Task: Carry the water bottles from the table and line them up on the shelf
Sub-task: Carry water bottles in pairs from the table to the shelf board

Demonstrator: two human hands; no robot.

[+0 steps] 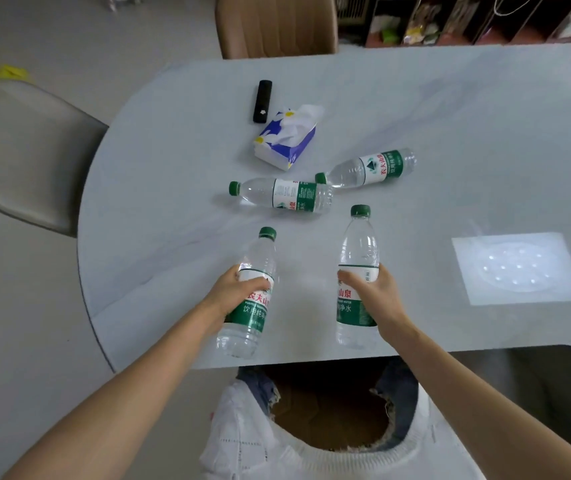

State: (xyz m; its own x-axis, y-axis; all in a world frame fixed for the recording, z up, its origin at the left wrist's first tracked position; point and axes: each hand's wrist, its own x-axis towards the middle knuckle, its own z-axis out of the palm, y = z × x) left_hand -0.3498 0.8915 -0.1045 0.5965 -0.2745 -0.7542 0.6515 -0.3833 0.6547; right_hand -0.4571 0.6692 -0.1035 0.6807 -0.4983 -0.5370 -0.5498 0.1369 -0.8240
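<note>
left-held bottle (pixel 247 299) label is showing 农夫山 and 饮用纯净 | right-held bottle (pixel 357 289) label is showing 山泉, 净水 | far lying bottle (pixel 369 169) label is reading 农夫山泉, 饮用纯净水 | near lying bottle (pixel 282 195) label is showing 山泉, partly turned away

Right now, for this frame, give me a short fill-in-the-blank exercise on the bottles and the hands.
1. The number of water bottles in view is ____.
2. The left hand grips one bottle and the right hand grips another; each cap is coloured ____.
3. The two other bottles on the table are ____ on their sides.
4. The black remote lies beside the ____ pack.

Missing words: four; green; lying; tissue
</note>
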